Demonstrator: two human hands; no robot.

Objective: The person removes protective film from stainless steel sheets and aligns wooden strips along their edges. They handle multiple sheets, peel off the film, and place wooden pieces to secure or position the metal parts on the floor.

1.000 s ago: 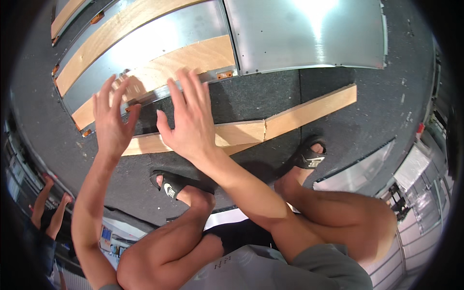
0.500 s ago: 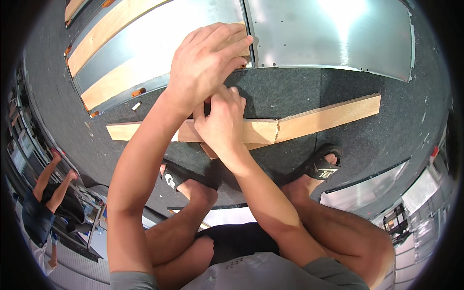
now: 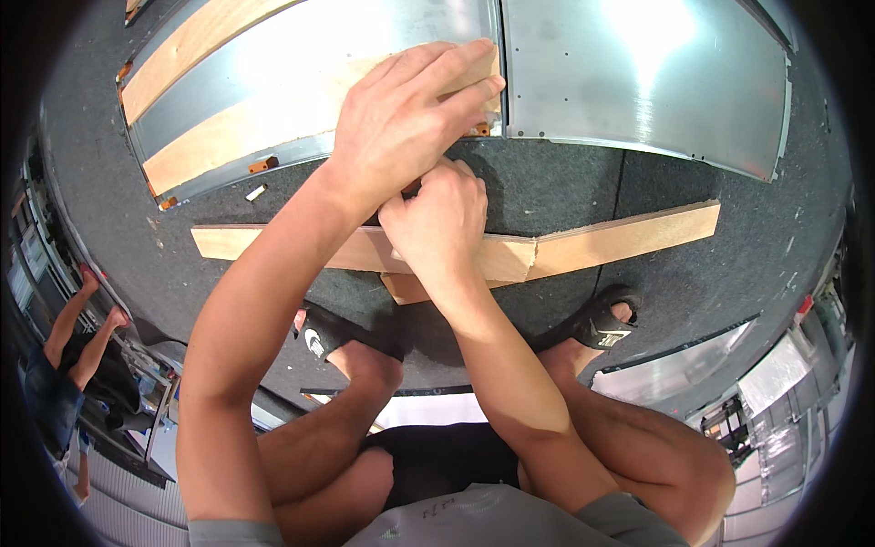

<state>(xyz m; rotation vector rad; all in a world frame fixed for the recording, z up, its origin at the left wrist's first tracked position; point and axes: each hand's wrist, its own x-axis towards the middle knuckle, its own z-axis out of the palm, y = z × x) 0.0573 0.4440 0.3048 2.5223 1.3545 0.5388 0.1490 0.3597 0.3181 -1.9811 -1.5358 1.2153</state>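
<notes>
My left hand (image 3: 410,118) reaches forward and lies over the right end of a pale wooden strip (image 3: 228,137), fingers together and curled on it. That strip rests on a curved metal sheet (image 3: 301,55). Just below, my right hand (image 3: 439,219) is closed in a fist, its knuckles tucked under my left palm. Whatever it may hold is hidden. Beneath both hands a long wooden plank (image 3: 620,235) lies across the dark carpet, with a break near its middle. A small orange block (image 3: 480,130) sits by my left fingertips.
A second shiny metal sheet (image 3: 647,82) lies at the upper right. An orange block (image 3: 264,165) and a small white piece (image 3: 256,192) lie on the carpet (image 3: 711,292). My sandalled feet (image 3: 597,326) are just below the plank. Another person (image 3: 64,365) crouches at far left.
Both hands were spread open above the floor a second ago. They have since come together, the left reaching onto the strip's end and the right closing into a fist under it.
</notes>
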